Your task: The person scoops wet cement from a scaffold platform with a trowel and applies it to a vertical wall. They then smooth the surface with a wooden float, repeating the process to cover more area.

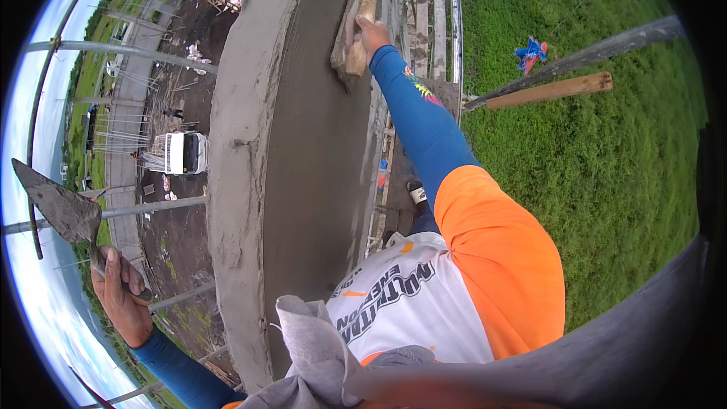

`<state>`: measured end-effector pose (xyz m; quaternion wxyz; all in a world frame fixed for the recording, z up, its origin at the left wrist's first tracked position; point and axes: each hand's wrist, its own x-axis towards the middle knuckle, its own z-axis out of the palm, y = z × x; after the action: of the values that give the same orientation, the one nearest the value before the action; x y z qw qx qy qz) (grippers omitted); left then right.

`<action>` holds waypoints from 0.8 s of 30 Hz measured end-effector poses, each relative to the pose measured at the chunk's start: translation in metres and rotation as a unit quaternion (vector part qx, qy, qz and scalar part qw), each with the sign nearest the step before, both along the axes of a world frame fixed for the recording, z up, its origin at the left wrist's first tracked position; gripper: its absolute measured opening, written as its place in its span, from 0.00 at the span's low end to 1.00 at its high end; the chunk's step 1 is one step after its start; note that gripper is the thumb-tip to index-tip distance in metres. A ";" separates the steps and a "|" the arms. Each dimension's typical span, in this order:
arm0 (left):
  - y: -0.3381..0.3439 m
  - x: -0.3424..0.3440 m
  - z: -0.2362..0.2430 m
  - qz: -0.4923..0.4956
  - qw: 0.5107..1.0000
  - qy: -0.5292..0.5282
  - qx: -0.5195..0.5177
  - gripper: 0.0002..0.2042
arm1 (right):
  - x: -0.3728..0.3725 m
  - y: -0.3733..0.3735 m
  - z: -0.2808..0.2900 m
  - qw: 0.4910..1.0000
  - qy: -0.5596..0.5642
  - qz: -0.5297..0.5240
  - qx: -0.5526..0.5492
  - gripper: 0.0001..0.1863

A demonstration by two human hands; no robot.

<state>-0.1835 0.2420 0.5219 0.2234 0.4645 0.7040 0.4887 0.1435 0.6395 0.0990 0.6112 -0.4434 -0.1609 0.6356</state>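
My right hand (371,36) is closed round the handle of a wooden plastering float (350,42), whose board lies on the wet grey mortar of a wall face (314,151). The mortar looks mostly smooth below the float. Out to the left, my left hand (121,295) grips a pointed trowel (64,204) by its handle, with the blade raised and smeared with mortar. Between my two arms runs the rougher cement edge (235,151) of the wall.
Metal scaffold pipes (144,47) cross on the left, high above a yard with a white truck (185,153). Planks (439,23) run along the wall's right side. A pipe (575,60) and a wooden beam (553,91) jut out over grass. A grey cloth (318,341) hangs close to me.
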 end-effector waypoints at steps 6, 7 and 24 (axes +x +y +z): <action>-0.019 -0.013 0.002 0.014 1.000 -0.008 -0.002 0.07 | 0.018 0.057 0.139 0.966 -0.168 -0.036 0.193 0.20; -0.021 -0.016 0.001 0.023 1.000 -0.014 0.001 0.07 | 0.013 0.046 0.148 0.944 -0.243 -0.043 0.217 0.23; 0.022 -0.004 -0.002 0.048 0.996 -0.030 -0.062 0.08 | -0.071 -0.256 -0.147 0.975 -0.152 0.046 -0.156 0.26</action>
<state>-0.1878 0.2644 0.5198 0.2485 0.4005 0.7477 0.4678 0.0724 0.3839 -0.0480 0.4729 -0.6167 -0.1705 0.6057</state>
